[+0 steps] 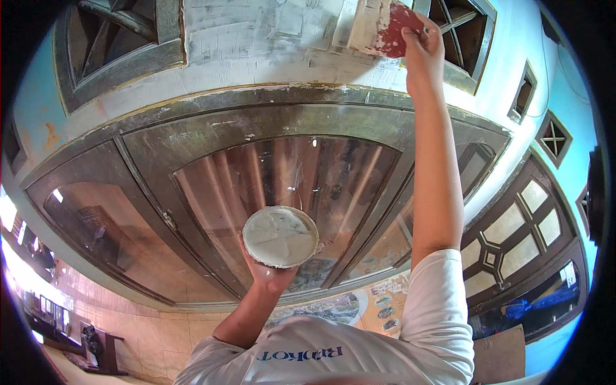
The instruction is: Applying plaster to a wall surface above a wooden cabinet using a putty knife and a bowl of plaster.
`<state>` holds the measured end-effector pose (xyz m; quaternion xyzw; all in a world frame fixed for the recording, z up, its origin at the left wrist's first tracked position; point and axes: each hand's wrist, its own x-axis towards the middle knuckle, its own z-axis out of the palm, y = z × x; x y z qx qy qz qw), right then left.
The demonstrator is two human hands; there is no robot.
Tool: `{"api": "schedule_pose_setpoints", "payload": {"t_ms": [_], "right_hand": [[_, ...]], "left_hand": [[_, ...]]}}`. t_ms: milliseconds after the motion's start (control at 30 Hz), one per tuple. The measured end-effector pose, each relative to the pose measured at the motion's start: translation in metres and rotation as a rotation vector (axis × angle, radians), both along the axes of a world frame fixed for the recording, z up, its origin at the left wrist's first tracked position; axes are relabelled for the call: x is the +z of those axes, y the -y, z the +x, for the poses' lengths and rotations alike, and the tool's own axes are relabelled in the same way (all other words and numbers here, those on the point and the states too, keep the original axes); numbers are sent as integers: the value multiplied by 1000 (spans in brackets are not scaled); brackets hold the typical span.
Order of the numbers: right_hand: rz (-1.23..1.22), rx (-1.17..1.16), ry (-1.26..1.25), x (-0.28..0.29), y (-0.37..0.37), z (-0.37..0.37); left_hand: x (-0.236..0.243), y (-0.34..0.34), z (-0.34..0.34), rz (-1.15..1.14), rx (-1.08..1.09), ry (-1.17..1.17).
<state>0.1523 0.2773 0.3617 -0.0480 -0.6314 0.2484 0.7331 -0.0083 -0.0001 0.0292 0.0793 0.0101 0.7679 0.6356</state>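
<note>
My right hand [423,48] is raised high and grips a red putty spreader [396,31], its face smeared with whitish putty. The spreader lies against the wall [256,42] above the window, where patchy white and grey putty shows trowel marks. Lower down, my left hand [269,273] holds up a round container [280,237] from beneath. Pale, creamy putty fills it to about the rim, with some crusted along the edge. Most of my left fingers are hidden behind the container.
Below the puttied wall runs a wide dark wooden window frame [256,115] with glass panes. Wooden vents [122,38] flank the wall patch. To the right stands a wooden door [513,231] with frosted panes. Dark furniture [96,346] is at the lower left.
</note>
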Motion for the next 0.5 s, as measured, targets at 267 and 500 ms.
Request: {"api": "schedule_pose_setpoints", "payload": {"t_ms": [267,500], "right_hand": [[68,-47,124,-2,10,-15],[-22,-23,5,-14,37,-5]], "left_hand": [[-3,-5,4,78,-29,-17],[-9,-1,1,71,6,-29]]}}
